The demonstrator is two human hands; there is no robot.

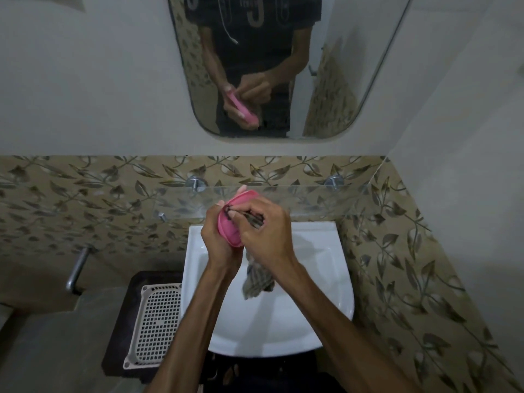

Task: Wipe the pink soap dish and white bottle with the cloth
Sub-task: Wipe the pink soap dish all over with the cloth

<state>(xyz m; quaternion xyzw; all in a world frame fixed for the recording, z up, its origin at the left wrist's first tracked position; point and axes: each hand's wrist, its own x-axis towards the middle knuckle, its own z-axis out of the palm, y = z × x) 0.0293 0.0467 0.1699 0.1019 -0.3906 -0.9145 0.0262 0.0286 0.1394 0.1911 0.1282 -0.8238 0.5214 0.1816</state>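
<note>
Both forearms reach over the sink (198, 279). Left hand (217, 239) grips the pink soap dish (231, 222) — right hand (263, 231) pinches the cloth (259, 282) against it. Dish wiping underway; white bottle — not visible — probably follows.

White sink (334, 279), glass shelf (312, 198) above, white perforated tray (154, 316) on dark stand (122, 321)

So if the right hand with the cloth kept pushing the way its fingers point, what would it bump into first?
The right hand points up and left, straight at the pink dish that the left hand holds. Its cloth already seems pressed on the dish, so that comes first. Beyond lies the glass shelf, though depth is unclear.
</note>
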